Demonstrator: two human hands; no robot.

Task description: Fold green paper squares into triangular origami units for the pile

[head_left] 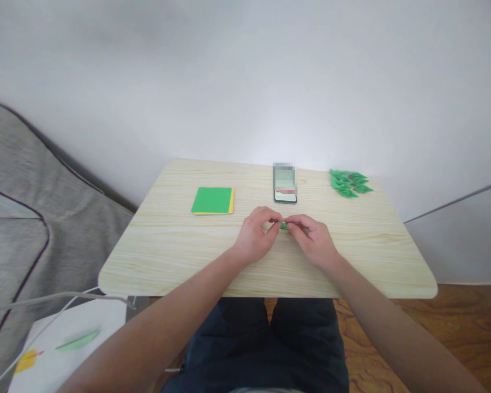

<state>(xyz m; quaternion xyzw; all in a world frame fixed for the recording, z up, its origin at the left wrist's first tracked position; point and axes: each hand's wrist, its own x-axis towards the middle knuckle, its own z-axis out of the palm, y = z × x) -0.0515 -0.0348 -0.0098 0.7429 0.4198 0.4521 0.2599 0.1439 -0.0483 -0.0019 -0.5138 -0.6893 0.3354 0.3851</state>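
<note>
Between my two hands, just above the middle of the table, is a small piece of folded green paper (283, 226). My left hand (258, 233) pinches its left side with thumb and fingertips. From the right, my right hand (311, 238) pinches the other side. Most of the paper is hidden by the fingers, so its exact shape cannot be made out. A phone (285, 197) with a lit screen lies just beyond the hands.
A stack of green and yellow paper sheets (211, 200) lies left on the wooden table (167, 256). Several folded green paper pieces (347, 183) sit at the back right. A white wall (245, 98) stands behind; a grey sofa (73, 229) and a white surface (106, 311) are at left.
</note>
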